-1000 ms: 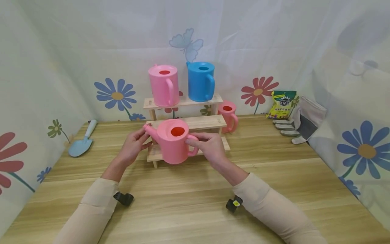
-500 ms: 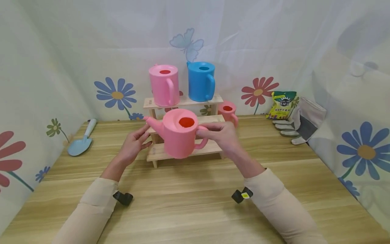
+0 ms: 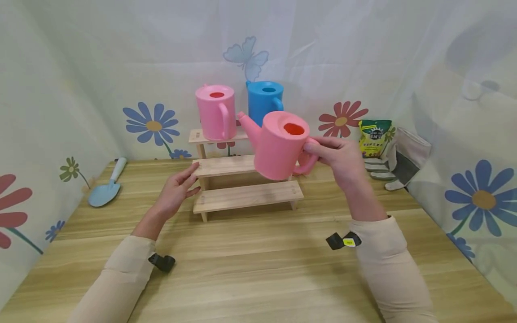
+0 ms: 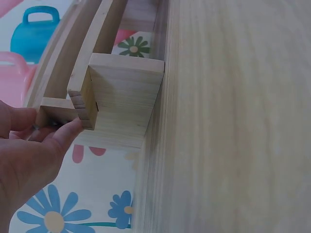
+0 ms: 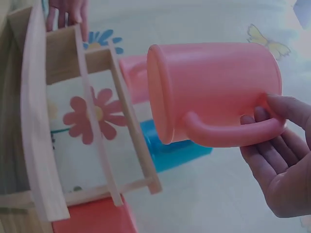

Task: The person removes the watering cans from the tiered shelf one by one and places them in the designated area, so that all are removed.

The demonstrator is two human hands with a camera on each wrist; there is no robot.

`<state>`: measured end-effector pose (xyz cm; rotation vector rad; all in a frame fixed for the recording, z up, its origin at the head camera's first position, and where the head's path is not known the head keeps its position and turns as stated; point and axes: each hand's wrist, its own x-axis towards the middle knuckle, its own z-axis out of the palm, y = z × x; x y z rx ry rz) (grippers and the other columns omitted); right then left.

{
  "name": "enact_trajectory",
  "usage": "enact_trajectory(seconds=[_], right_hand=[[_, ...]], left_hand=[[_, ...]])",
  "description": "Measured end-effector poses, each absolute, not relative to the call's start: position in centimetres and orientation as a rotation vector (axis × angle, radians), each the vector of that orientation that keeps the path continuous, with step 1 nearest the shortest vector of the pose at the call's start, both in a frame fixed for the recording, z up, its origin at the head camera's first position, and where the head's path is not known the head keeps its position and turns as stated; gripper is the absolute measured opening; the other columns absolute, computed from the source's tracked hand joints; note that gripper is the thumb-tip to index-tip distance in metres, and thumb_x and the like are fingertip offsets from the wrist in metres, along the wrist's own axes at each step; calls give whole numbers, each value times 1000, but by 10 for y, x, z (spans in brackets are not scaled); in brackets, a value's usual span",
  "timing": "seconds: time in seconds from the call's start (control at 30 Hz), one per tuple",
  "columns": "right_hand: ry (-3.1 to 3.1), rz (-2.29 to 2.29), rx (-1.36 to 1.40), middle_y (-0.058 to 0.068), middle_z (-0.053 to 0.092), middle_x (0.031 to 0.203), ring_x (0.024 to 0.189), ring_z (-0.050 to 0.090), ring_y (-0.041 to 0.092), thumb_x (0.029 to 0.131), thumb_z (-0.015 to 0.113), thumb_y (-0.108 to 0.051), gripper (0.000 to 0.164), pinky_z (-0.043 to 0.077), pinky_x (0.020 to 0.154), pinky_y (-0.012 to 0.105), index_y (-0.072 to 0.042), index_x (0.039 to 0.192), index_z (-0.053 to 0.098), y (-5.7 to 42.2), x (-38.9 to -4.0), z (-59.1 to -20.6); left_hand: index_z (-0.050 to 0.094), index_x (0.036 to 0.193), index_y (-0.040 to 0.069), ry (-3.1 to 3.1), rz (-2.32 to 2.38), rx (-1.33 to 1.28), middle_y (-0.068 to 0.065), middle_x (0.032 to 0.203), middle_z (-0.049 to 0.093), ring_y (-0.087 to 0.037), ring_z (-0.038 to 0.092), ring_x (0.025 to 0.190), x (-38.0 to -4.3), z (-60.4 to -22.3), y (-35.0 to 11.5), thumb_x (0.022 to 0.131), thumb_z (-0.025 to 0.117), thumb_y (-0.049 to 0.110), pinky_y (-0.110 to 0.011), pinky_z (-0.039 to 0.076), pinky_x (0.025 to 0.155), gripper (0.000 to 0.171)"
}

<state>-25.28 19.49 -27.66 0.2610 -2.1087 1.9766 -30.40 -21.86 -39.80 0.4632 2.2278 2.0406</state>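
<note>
My right hand [image 3: 343, 159] grips the handle of a pink watering can [image 3: 280, 146], raised above the shelves, its spout pointing left. In the right wrist view, thumb and fingers close around that handle. My left hand [image 3: 175, 193] holds the left end of a three-tier wooden stand [image 3: 248, 197] by its middle level, fingertips at the board ends in the left wrist view. On the top tier sit another pink watering can [image 3: 216, 112] and a blue watering can [image 3: 262, 101], the blue one partly covered by the raised can.
Another pink can [image 5: 95, 218] stands beyond the stand's right end, mostly hidden in the head view. A light blue trowel [image 3: 106, 190] lies at the left. Back right are a green-and-yellow packet [image 3: 373, 137] and a pair of gloves [image 3: 405, 157]. A flowered curtain surrounds the table [image 3: 258, 273].
The right hand has lifted the pink watering can up and to the right, away from the left hand and the lower tiers. The left hand has stayed at the stand's left end.
</note>
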Motion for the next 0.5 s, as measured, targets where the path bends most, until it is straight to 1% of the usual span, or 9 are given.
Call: enact_trajectory(seconds=[0.1,0.17,0.37,0.5], right_hand=[[-2080,1982,221,3,77,96,97,71,19,83,84,-30,40,57,92,28,-5,114,77,206,-254,-272],[-2032,2013,205,4,77,96,96,72,18,82,84,-29,40,57,91,27,-4,113,77,214,-255,-270],[-1801,2100,107,7,77,91,87,74,17,76,89,-23,41,60,81,26,-2,109,78,245,-261,-265],[-1778,2021,-62,3,76,90,84,74,14,70,92,-29,47,59,79,23,-5,108,79,265,-268,-266]], left_hand=[[24,159,10,2235,2038,465,-6,167,9,-26,11,151,-303,-400,-221,110,37,14,-46,39,111,51],[23,159,9,2239,2037,462,-6,167,9,-25,10,151,-302,-400,-221,110,37,14,-45,40,110,51],[24,159,9,2251,2039,471,-7,167,10,-26,11,151,-303,-400,-220,110,39,16,-46,40,109,52],[25,159,10,2249,2040,465,-6,167,10,-25,12,151,-305,-399,-218,110,38,15,-45,40,109,51]])
